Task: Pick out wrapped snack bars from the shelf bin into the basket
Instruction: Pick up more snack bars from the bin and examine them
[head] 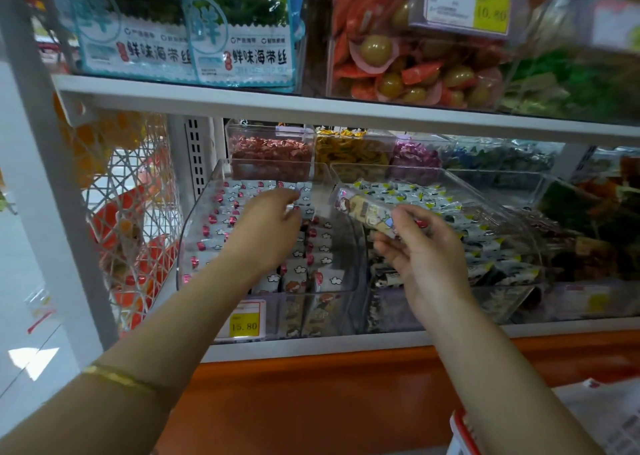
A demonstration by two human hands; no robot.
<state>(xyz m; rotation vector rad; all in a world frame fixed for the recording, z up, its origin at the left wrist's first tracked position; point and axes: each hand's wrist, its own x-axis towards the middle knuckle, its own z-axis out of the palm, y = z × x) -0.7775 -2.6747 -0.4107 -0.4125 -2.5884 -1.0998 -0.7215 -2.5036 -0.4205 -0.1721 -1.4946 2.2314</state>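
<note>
Mid-pick, your right hand (426, 254) pinches a long cream cartoon-printed wrapped snack bar (363, 210) just right of the clear plastic shelf bin (194, 233), your left hand (266, 229) reaches inside it, grip untellable, and next probably comes lowering the bar to the basket, unseen here.

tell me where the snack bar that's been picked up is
Head view, right of centre: the snack bar is pinched in the right hand, held over the right clear bin near its edge beside the left bin.
</note>
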